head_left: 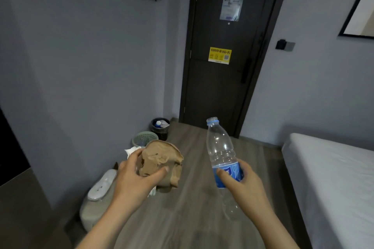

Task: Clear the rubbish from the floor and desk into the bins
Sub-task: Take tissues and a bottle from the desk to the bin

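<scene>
Underfoot, wood floor (192,208), grey walls (81,66).

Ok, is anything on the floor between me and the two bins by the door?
Nothing visible. The floor up to the pale basket and dark bin shows bare wood; the beige bundle sits aside against the left wall. The paper bag hides the basket's near side.

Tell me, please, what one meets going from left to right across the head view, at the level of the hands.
White-lidded container → crumpled brown paper → clear plastic bottle → white bed.
</scene>
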Demonstrator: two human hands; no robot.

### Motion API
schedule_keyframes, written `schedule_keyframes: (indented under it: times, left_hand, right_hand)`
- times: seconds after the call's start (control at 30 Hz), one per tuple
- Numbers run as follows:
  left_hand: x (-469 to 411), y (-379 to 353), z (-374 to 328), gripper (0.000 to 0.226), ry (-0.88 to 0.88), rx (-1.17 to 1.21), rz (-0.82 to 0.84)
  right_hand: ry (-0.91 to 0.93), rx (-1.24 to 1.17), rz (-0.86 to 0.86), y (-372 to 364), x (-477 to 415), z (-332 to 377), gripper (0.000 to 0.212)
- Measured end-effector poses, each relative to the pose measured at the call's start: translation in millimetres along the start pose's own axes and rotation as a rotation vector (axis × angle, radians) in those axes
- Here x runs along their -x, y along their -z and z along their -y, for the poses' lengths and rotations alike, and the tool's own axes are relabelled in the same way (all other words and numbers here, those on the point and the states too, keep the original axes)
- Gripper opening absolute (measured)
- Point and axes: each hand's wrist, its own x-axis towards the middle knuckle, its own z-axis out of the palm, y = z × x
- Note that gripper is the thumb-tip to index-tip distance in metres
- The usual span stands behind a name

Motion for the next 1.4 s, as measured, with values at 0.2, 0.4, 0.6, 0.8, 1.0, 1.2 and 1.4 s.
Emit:
schedule_keyframes:
  times: [0.2, 0.4, 0.6, 0.8, 1.0, 1.2, 1.4]
  left_hand:
    - [-125.6, -20.2, 23.7, 0.085, 0.033, -0.032, 0.022]
    - [-224.8, -54.2, 39.4, 0.08, 0.053, -0.062, 0.0]
    - [-333.1, -96.6, 55.6, 0.077, 0.031, -0.102, -0.048]
    - [-430.8, -132.9, 47.0, 0.071, 0.096, -0.132, -0.147]
    - [-500.3, -152.4, 56.1, 0.077, 0.149, -0.123, -0.231]
    - [-588.1, -162.6, 88.9, 0.079, 0.219, -0.151, -0.284]
    - [-715.0, -156.8, 126.8, 0.078, 0.265, -0.137, -0.296]
  right_hand:
    - [-0.034, 0.061, 0.003, -40.1, -117.5, 3.5, 0.021]
    - [-0.067, 0.061, 0.037, -69.6, -224.3, -12.0, 0.018]
    - [-0.045, 0.046, 0.101, -94.0, -360.4, -33.6, 0.017]
    - [-0.016, 0.052, 0.191, -110.3, -503.2, -39.2, 0.019]
    - [-0.031, 0.077, 0.28, -144.7, -605.0, -54.5, 0.022]
    - [-0.055, 0.097, 0.352, -193.6, -694.0, -66.6, 0.019]
    - [-0.06, 0.141, 0.365, -261.6, -801.0, -65.1, 0.014]
